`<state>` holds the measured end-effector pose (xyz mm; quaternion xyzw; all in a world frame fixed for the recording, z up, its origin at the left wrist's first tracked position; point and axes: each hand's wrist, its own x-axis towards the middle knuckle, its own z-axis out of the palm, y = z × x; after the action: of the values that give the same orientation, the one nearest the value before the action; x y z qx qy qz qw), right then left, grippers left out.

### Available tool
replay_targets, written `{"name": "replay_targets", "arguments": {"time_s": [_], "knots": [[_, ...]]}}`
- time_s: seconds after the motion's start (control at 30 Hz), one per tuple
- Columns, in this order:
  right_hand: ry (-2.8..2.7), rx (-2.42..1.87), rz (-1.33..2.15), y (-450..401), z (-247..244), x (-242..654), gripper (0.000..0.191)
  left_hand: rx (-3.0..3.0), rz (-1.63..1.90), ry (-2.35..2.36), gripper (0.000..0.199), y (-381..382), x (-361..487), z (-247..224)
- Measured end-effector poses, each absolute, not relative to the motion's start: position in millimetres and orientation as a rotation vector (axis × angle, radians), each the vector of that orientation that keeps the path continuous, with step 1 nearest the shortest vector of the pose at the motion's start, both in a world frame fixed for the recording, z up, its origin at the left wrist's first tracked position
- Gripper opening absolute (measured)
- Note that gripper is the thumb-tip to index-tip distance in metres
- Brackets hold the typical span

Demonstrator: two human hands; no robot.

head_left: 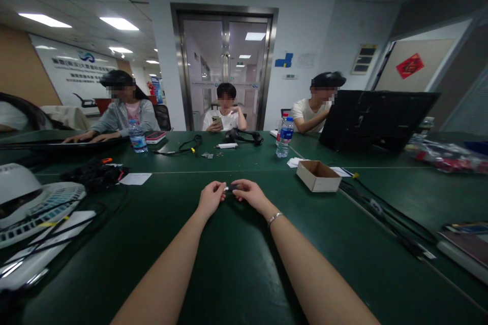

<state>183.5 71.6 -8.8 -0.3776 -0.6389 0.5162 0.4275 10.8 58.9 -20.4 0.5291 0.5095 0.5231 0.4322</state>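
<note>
A small USB stick [231,188], dark with a shiny metal end, is held level just above the green table [236,244]. Its metal end lies at the fingertips of my left hand [212,198], which is closed in a pinch. My right hand [251,194], with a silver bracelet [274,219] at the wrist, pinches the dark end between thumb and fingers. The fingers cover part of the stick, so its full shape is hidden.
To the right stand an open cardboard box [318,176], cables [381,218] and a monitor [373,117]. A white fan [46,203] and tangled black cables [93,175] lie left. Water bottles [285,138] stand farther back. Several people sit around the table.
</note>
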Motion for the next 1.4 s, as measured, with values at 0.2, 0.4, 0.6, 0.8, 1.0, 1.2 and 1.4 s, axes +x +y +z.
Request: {"name": "replay_targets", "arguments": {"time_s": [0.2, 0.4, 0.6, 0.8, 1.0, 1.2, 1.4], "knots": [[-1.563, -0.899, 1.329, 73.8, -12.1, 184.4, 0.035, 1.343, 1.31, 1.254, 0.026, 53.9, 13.3, -16.5], [-1.563, -0.897, 1.33, 77.2, -15.1, 184.0, 0.036, 1.378, 1.302, 1.184, 0.021, 55.3, 13.0, -16.3], [-1.584, -0.901, 1.328, 77.9, -16.1, 185.1, 0.035, 1.384, 1.261, 1.345, 0.027, 53.0, 15.2, -13.0], [-1.634, -0.869, 1.354, 75.5, -11.9, 185.8, 0.035, 1.48, 1.237, 1.47, 0.042, 47.1, 14.6, -8.5], [-1.56, -0.914, 1.337, 75.3, -11.6, 185.0, 0.033, 1.662, 1.3, 1.396, 0.024, 46.2, 10.6, -14.9], [-1.559, -0.908, 1.348, 77.1, -13.5, 184.8, 0.033, 1.915, 1.216, 1.361, 0.019, 50.9, 13.0, -18.5], [-1.587, -0.908, 1.345, 77.6, -14.4, 184.5, 0.033, 1.985, 1.064, 1.649, 0.034, 42.7, 11.1, -6.6]]}}
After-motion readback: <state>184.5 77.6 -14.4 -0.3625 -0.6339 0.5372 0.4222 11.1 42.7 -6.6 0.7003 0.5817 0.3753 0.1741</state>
